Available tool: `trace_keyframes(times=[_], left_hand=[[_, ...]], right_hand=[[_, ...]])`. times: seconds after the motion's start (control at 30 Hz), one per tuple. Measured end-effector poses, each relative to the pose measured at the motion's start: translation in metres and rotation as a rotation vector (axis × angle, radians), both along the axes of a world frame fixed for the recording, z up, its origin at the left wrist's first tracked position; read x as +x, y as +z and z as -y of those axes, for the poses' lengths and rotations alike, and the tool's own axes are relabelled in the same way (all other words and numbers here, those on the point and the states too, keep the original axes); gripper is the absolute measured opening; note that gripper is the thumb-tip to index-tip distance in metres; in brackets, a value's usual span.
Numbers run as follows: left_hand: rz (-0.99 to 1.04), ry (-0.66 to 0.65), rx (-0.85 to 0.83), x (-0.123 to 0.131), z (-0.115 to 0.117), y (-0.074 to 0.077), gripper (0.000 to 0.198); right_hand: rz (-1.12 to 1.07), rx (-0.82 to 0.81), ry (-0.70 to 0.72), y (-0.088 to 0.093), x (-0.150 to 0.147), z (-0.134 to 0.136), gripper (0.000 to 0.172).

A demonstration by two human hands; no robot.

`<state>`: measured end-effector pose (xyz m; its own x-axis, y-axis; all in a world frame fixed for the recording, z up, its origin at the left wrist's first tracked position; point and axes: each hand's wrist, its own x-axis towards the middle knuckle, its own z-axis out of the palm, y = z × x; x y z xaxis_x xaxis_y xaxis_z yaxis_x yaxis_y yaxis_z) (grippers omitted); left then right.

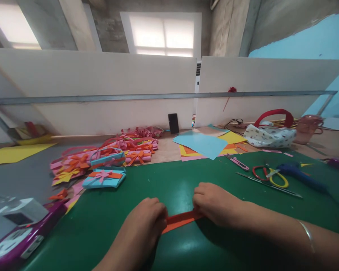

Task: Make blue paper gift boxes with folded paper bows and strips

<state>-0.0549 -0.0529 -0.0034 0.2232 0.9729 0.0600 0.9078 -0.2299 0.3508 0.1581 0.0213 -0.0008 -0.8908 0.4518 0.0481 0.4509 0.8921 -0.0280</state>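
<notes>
Both my hands rest on a green cutting mat (186, 180) near its front edge. Between them lies an orange paper strip (180, 221), flat on the mat. My left hand (147, 222) is closed on the strip's left end, fingers curled under. My right hand (214, 205) is closed on its right end, knuckles up; a thin silver bangle (306, 233) circles that wrist. The strip's two ends are hidden under my fingers.
A heap of pink, blue and orange paper gift bags with bows (101, 162) lies at left. Coloured paper sheets (206, 145), a pink cutter (237, 162), scissors (269, 177), a ruler (268, 185) and a blue glue gun (299, 174) lie at right. A purple device (22, 235) sits front left.
</notes>
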Motion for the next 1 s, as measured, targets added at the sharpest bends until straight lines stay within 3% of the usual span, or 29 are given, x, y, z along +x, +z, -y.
trace_keyframes(times=[0.3,0.7,0.83,1.0], left_hand=[[-0.201,-0.076,0.177,0.006,0.01,-0.006,0.028],[-0.316,-0.155,0.246,0.005,0.012,-0.01,0.014],[-0.364,-0.19,0.274,0.006,0.016,-0.01,0.011],[-0.48,-0.142,0.243,0.02,0.03,-0.003,0.021]], right_hand=[[0.011,0.207,0.158,0.0,0.005,0.0,0.019],[-0.063,0.382,0.331,-0.006,0.01,0.015,0.028],[-0.017,0.366,0.304,-0.008,0.015,0.02,0.026],[-0.062,0.222,0.172,-0.009,0.029,0.027,0.024]])
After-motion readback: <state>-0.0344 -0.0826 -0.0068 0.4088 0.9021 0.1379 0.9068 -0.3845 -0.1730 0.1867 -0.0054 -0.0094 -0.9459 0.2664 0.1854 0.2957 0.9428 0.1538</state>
